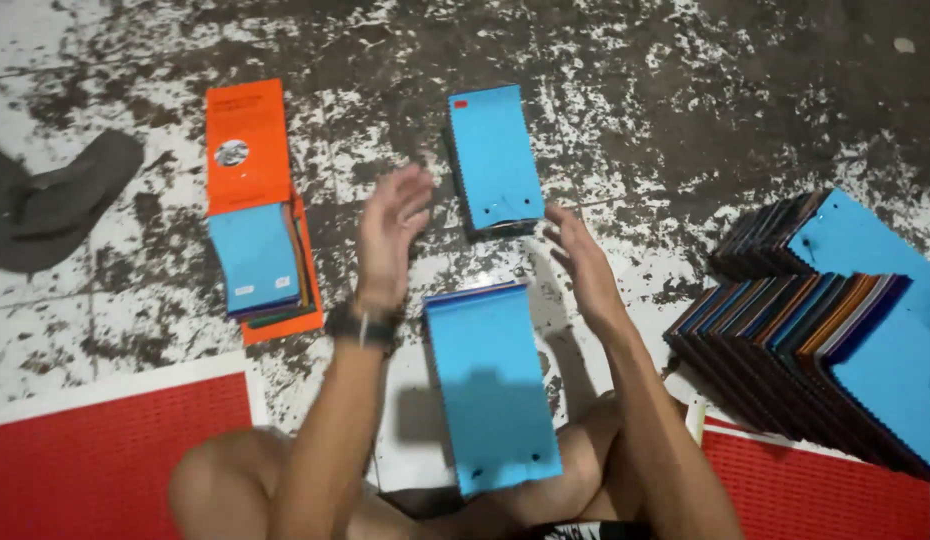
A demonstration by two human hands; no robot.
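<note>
My left hand (389,236) is raised above the floor with its fingers apart and nothing in it; a dark band sits on its wrist. My right hand (579,262) is also lifted and open, palm turned inward. Between and below them a long blue swatch stack (493,384) lies on the floor by my crossed legs. Just beyond my hands lies a second blue swatch stack (493,156) with a dark edge.
An orange folder with a blue swatch pad (251,200) lies at the left. Fanned piles of coloured swatch stacks (835,330) fill the right. A dark sandal (60,200) sits far left. Red mats (115,440) border the worn, speckled floor (665,90).
</note>
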